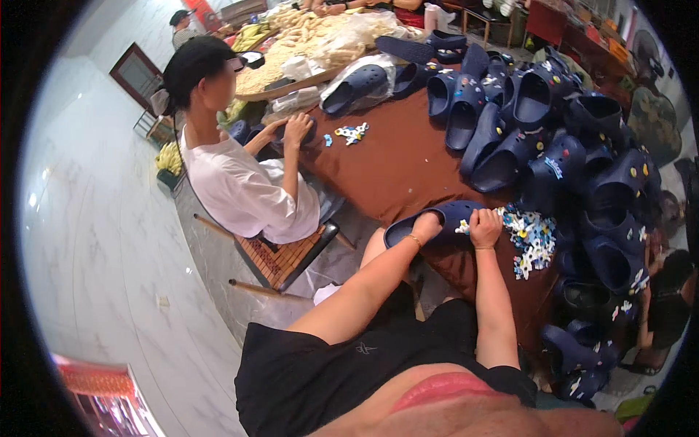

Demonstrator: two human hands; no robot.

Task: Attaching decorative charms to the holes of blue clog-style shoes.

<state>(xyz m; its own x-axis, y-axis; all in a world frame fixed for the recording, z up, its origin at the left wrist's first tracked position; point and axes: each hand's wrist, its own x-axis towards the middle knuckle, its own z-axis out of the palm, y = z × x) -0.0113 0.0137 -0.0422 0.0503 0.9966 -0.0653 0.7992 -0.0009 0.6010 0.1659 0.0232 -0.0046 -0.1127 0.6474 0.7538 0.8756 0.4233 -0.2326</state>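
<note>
A navy clog [397, 231] with holes in its upper lies on its sole side at the near edge of the brown-covered table, pointing right. My left hand [428, 226] reaches into its foot opening and holds it from inside, the fingers mostly hidden. At the toe end, my right hand [485, 228] is closed with fingertips against the upper; what it pinches is too small to tell. A small white-and-yellow charm [462, 227] shows on the clog beside that hand. Just right of it spreads a pile of white, blue and yellow charms [535, 240].
A large heap of navy clogs [539, 102], several bearing charms, covers the table's right side. Across to the left, a seated person in a white shirt [237, 175] handles another clog near a few charms [352, 133]. Behind stands a table of pale corn cobs [320, 44].
</note>
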